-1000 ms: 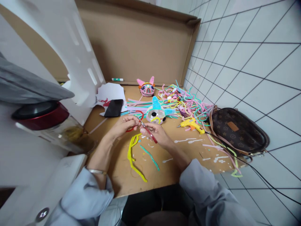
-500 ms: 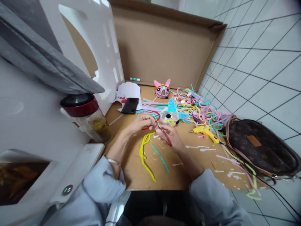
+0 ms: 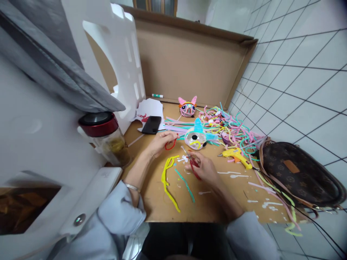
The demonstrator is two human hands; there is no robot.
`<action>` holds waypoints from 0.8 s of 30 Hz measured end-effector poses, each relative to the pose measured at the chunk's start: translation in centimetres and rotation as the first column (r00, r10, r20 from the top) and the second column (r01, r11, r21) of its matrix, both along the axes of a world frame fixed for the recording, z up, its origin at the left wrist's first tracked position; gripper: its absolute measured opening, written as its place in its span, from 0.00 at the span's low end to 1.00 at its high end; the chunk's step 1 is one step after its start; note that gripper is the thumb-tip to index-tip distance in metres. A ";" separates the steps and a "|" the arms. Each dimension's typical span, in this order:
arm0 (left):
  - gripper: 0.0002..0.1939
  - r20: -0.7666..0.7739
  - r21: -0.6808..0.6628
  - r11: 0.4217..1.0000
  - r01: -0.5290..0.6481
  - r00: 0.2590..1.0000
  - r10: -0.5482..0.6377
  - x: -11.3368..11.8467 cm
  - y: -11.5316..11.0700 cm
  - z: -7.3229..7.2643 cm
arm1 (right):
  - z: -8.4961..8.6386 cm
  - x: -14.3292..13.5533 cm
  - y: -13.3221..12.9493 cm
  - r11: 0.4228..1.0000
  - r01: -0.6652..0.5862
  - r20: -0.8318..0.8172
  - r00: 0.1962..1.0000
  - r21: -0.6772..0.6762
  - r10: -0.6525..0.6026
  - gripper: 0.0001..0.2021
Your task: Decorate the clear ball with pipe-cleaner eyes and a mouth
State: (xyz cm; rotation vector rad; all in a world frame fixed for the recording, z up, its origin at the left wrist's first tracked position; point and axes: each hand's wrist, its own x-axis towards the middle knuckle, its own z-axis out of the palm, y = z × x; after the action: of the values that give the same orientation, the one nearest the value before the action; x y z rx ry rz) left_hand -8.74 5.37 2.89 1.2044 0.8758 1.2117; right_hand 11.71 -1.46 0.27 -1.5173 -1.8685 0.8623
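Note:
Between the fingertips of my left hand (image 3: 164, 141) is a curled red pipe cleaner (image 3: 170, 145). My right hand (image 3: 202, 167) holds red-handled scissors (image 3: 193, 167), their blades pointing up and left, apart from the red piece. Just beyond my hands sits a clear ball figure (image 3: 193, 138) with blue ears, a black dot and a yellow curl. Nearer me lie a yellow pipe cleaner bundle (image 3: 164, 177) and a short teal pipe cleaner (image 3: 185, 183).
A pink-eared figure (image 3: 187, 108) stands behind, beside a tangled pile of pipe cleaners (image 3: 235, 128). Rightward are a yellow glue gun (image 3: 237, 157) and a brown bag (image 3: 300, 173). Leftward are a black phone (image 3: 151, 125) and a red-lidded jar (image 3: 105, 139).
My right hand has drawn the scissors back, down and to the right, away from my left hand. The red pipe cleaner's long upper loop no longer shows. The view has tilted slightly.

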 end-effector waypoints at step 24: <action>0.20 0.164 -0.049 0.998 -0.048 0.985 0.055 1.9 -0.5 -0.4 | 4.4 -3.6 1.7 0.911 0.107 -0.140 0.989 0.397 -0.055 0.11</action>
State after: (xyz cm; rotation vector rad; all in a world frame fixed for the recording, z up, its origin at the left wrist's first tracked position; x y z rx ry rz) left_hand -6.86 4.90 2.50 1.0352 0.8098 1.3070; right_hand 8.12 0.24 4.65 -1.2421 -1.7449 0.4796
